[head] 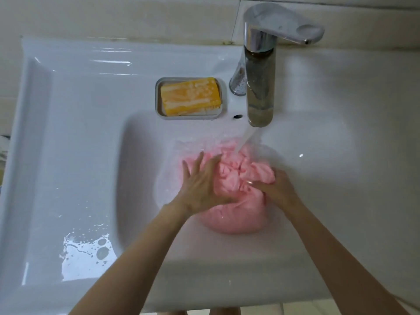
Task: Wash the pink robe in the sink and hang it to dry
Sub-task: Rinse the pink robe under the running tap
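One white sink (68, 133) fills nearly the whole view, and both hands are down in its basin. Between them lies the pink robe (236, 214), bunched into a wet ball on the basin floor; its rounded bulk sits just on the near side of the two hands, toward the person. A chrome tap (260, 87) stands beyond the right hand, and its stream of water (244, 139) falls onto the far edge of the robe, just past the fingertips. The left hand (200, 185) lies flat on the robe's left side, fingers straight and spread wide, pressing down. The right hand (277, 189) has its fingers curled into a fold on the robe's right side, holding it. Beyond the left hand, on the sink's ledge, a grey soap dish (223, 105) holds a yellow bar of soap (189, 96) — well apart from both hands. A small puddle (86, 253) lies on the ledge, far out to the left of the left forearm.
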A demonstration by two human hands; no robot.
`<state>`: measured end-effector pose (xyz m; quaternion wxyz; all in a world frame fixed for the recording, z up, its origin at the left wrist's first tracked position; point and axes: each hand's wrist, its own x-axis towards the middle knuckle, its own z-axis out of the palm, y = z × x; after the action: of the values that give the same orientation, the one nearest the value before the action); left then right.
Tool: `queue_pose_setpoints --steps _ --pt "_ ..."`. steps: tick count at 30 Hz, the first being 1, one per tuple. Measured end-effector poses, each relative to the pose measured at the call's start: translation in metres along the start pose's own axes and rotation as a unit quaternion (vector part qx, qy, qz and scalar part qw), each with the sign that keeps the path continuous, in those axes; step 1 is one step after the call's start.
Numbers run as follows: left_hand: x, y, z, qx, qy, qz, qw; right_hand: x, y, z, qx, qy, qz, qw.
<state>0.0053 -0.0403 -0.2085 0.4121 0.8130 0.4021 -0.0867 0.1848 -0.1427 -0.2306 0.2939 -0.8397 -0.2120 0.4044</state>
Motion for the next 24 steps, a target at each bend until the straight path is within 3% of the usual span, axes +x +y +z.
queue_pose_setpoints --steps 2,4,5,7,9,11,14,16,20,21,24 --pt "-0.001 -0.007 0.024 0.043 0.014 -0.055 0.997 0.008 0.000 -0.008 0.043 0.072 0.023 0.996" --pt "-0.001 -0.002 0.045 -0.007 0.013 -0.099 0.995 0.011 -0.011 -0.005 0.147 0.062 0.029 0.987" --pt "0.000 0.004 0.054 -0.016 0.006 -0.108 0.994 0.011 -0.021 0.003 0.129 0.036 0.018 0.991" --pt "0.003 0.012 0.068 0.010 0.020 -0.091 0.996 0.014 -0.030 0.028 -0.063 0.014 -0.023 0.998" --pt "0.006 0.014 0.076 0.027 0.087 -0.039 0.995 0.017 -0.026 0.045 -0.244 0.065 -0.070 0.965" --pt "0.007 0.007 0.077 0.015 0.145 -0.024 0.989 0.023 -0.020 0.043 -0.246 0.091 -0.097 0.960" --pt "0.004 -0.011 0.071 0.033 0.186 -0.066 0.980 0.019 -0.012 0.025 -0.097 0.094 -0.103 0.985" --pt "0.006 -0.021 0.069 0.076 0.186 -0.064 0.977 -0.004 -0.006 0.029 -0.074 0.135 -0.175 0.972" --pt "0.022 -0.019 0.060 0.079 0.144 -0.075 0.984 -0.042 0.001 0.077 -0.190 0.162 -0.298 0.921" --pt "0.024 -0.016 0.056 0.061 0.102 -0.101 0.988 -0.039 0.001 0.085 -0.206 0.168 -0.308 0.914" --pt "0.030 -0.027 0.065 0.080 0.102 -0.109 0.986 -0.009 -0.005 0.090 -0.257 0.168 -0.312 0.899"
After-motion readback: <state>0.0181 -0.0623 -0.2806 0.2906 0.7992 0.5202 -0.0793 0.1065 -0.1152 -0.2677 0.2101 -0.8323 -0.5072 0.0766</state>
